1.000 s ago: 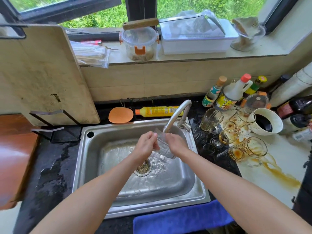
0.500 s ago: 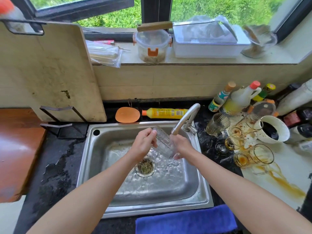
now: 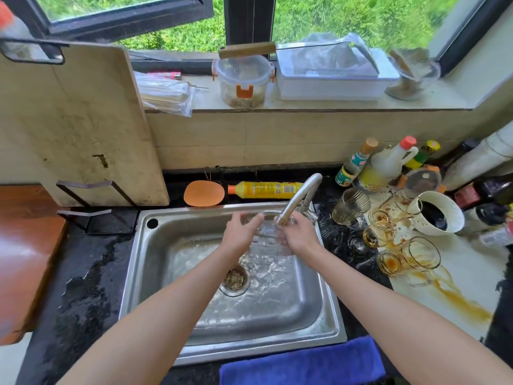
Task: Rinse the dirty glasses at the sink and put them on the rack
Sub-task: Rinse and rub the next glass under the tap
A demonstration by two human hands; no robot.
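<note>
Gripping a clear glass (image 3: 266,230) under the tap (image 3: 301,197) above the sink (image 3: 144,276), the right hand (image 3: 302,238) curls round it. The left hand (image 3: 241,235) touches its other side, too blurred to tell its grip. Stained glasses (image 3: 422,252) crowd the worktop (image 3: 466,262) just beside the sink.

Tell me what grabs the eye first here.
Mid-frame, the right hand grips a glass under the faucet, the left hand touching it, over the sink. Right of the sink, stained glasses crowd the counter beside a brown spill. A big cutting board stands upright at far left.
</note>
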